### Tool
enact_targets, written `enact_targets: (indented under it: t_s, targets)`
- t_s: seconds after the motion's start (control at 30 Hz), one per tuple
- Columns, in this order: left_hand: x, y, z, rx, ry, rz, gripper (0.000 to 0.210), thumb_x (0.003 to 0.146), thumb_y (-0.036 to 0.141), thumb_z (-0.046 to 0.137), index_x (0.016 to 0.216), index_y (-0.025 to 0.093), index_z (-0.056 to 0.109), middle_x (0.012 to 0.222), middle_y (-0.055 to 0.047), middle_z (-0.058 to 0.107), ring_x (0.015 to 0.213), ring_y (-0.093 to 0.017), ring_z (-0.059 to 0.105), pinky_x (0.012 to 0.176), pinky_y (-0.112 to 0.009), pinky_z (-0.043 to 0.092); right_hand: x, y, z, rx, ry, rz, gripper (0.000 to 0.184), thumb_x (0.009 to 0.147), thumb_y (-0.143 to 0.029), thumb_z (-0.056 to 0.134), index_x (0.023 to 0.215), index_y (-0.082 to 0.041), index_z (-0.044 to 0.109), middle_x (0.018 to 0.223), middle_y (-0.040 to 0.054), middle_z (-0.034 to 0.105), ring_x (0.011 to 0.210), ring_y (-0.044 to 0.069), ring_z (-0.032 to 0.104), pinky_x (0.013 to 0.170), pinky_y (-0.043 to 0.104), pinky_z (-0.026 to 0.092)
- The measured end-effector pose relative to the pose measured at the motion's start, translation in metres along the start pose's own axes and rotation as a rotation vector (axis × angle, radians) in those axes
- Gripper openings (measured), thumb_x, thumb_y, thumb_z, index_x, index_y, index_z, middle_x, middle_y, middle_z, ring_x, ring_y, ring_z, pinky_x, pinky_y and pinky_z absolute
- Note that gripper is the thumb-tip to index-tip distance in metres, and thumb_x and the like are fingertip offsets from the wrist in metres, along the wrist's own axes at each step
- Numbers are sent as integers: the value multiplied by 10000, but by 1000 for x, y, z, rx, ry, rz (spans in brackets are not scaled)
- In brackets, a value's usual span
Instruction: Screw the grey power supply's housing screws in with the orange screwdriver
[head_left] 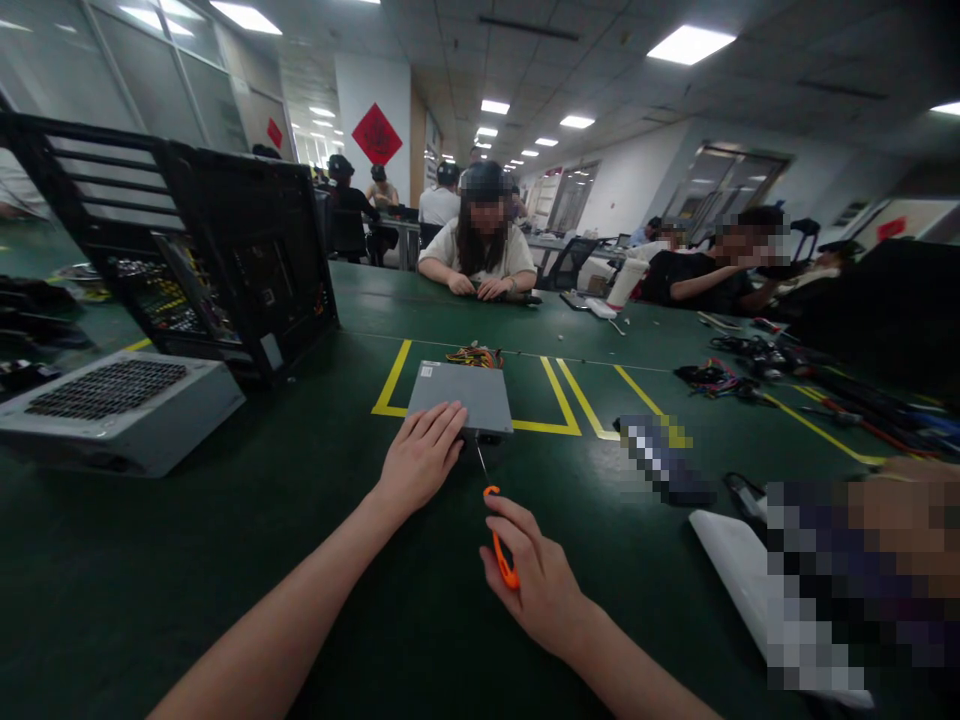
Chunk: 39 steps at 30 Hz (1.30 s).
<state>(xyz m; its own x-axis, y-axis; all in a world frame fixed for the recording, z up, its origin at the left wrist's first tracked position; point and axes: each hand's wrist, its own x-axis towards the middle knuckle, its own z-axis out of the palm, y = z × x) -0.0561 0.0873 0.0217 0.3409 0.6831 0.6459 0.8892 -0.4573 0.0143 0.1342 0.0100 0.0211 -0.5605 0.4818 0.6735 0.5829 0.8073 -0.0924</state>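
A grey metal computer power supply lies on the green table, partly inside a yellow tape outline. Its bundle of coloured cables sticks out at the far side. My left hand rests flat on the near left part of its top, fingers stretched out. In my right hand is a screwdriver with an orange handle, its thin shaft pointing away from me. The shaft's tip meets the near face of the power supply; any screw there is too small to make out.
An open black computer case stands at the left, with a larger grey power supply before it. Cables and tools lie at the right, near a white flat object. Across the table sits a person.
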Motion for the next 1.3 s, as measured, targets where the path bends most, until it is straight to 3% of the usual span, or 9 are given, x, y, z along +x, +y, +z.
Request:
enact_targets:
  t_s: [0.2,0.57,0.73,0.9,1.03,1.13,1.3]
  targets:
    - [-2,-4,-1,18,-6,8,411,900,241,386,1310,218,404,1350,-37,453,1228,-207,415,1012,-384,319,3,-3,-1,-33,-30,-61,35,810,-154,525,815,-169,556,974,104,648,768,170,607,632,304,523]
    - [-7,-2,-6,11,-1,-46,421,889,254,411,1308,206,408,1341,-51,463,1196,-224,432,979,-394,357,2,2,5,-115,-1,-138,165,789,-84,518,939,-144,552,951,106,664,699,155,584,593,291,513]
    - [-9,-3,-4,-12,30,-58,419,880,242,425,1298,212,420,1323,-54,483,1194,-225,432,988,-399,342,2,-1,6,-51,74,-71,159,803,-121,515,961,-100,507,1016,177,616,862,181,610,628,245,532]
    - [-6,-2,-4,-38,10,-71,400,883,253,408,1279,205,437,1320,-59,484,1204,-222,420,1007,-395,314,1,-2,6,-30,-23,-74,122,771,-81,501,845,-171,537,998,89,637,768,185,598,639,335,521]
    - [-5,-1,-4,-55,4,-90,395,879,272,415,1266,199,443,1318,-60,484,1211,-226,409,1011,-400,297,2,-2,6,14,-15,-7,215,814,-179,514,1022,-128,506,1069,150,595,884,196,595,665,305,533]
    - [-5,0,-3,-63,10,-97,394,871,280,431,1255,195,448,1311,-63,489,1209,-225,407,1013,-402,289,2,-4,6,51,-5,1,187,824,-155,493,1006,-112,498,1070,166,582,941,187,587,689,277,531]
    - [-5,2,0,-74,36,-120,391,864,272,444,1247,195,452,1301,-69,496,1202,-229,411,1014,-409,275,4,-8,5,10,-94,-79,79,811,-194,532,883,-176,560,999,83,636,765,177,588,643,333,510]
